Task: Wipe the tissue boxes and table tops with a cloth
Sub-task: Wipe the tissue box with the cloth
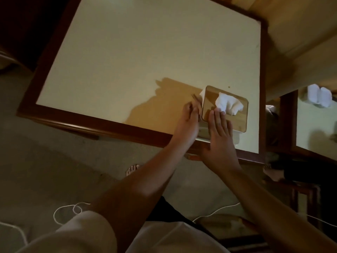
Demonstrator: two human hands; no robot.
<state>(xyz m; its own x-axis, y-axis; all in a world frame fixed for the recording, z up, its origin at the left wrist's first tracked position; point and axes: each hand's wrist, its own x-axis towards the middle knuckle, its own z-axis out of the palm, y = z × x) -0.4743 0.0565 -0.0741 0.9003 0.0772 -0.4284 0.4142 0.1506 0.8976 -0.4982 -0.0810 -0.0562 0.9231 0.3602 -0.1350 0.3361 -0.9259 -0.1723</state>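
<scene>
Progress: early, by my reading. The cream-topped table with a dark wooden frame (136,61) shows no wipe marks that I can make out in the dim light. A small dark speck (228,87) remains on its surface just above the box. The rectangular tissue box with a brown wooden lid (237,123) sits at the lower right of the table top, near its front edge, with a white tissue (228,104) standing out of the slot.

A white scrap (202,93) shows at the box's upper left corner. It may be the wiping cloth, but I cannot tell.

Grip: the right hand (219,132) lies flat on the lid with fingers straight, fingertips just touching the tissue. It steadies the box and grasps nothing. The left hand (187,119) is at the box's left side with fingers curled. Whether it pinches the box edge, the scrap or nothing is not clear.

Remaining, as judged: the box's sides and lid, the whole table top, and a second dark-framed table (308,128) at the right edge of the frame, which carries a white bundle (319,95).
</scene>
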